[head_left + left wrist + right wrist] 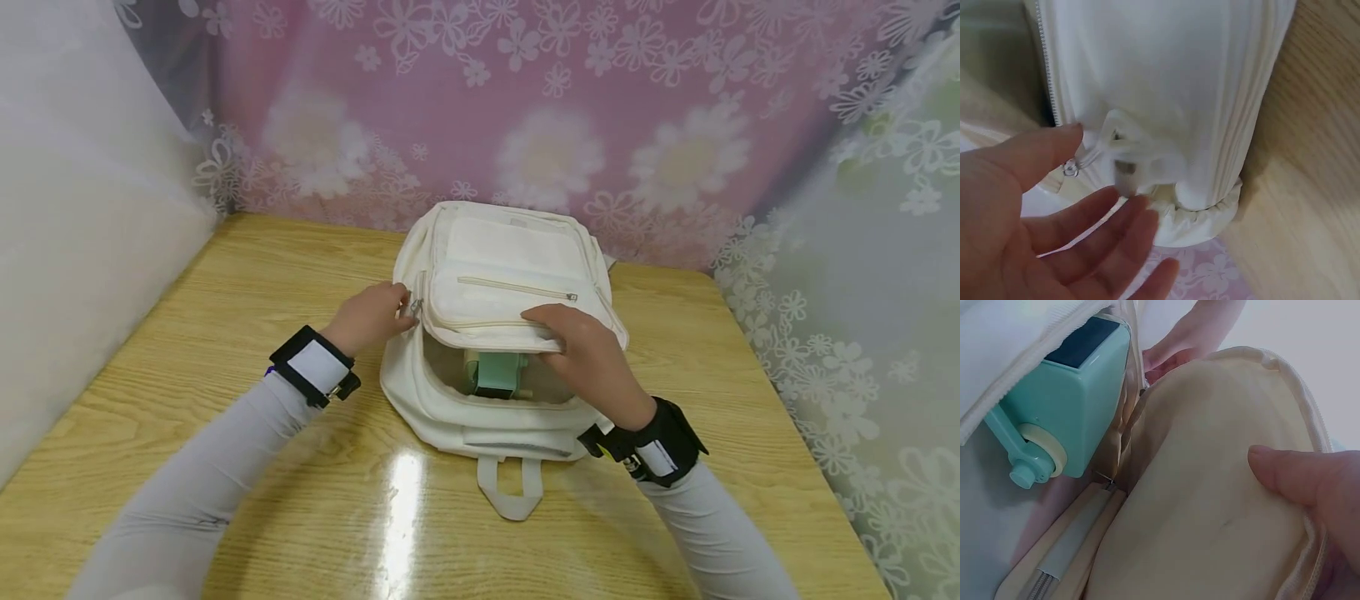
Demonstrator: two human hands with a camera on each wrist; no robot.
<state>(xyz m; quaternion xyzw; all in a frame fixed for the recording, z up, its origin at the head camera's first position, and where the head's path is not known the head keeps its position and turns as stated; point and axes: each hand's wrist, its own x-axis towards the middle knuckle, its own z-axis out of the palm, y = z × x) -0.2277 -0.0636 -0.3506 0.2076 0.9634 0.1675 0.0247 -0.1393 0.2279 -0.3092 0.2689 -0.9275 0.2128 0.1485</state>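
Note:
A cream backpack (442, 421) lies on the table with its main compartment unzipped. My right hand (596, 358) grips the edge of its front flap (517, 250) and holds it raised, thumb on the inner lining (1197, 469) in the right wrist view. Inside sits a mint-green box with a crank handle (1094, 394) and a dark panel, partly hidden by the bag. At the bag's left side is my left hand (371, 317), its thumb and fingers spread apart. Close to those fingertips, a pale zipper pull (1125, 165) hangs beside a metal slider (1070, 167).
The wooden table (300, 492) extends around the bag. A carry loop (512, 504) points toward me. Pink flowered cloth (465, 108) hangs behind, with pale sheets (82, 208) at the sides. The flap bears a small zipped pocket (517, 289).

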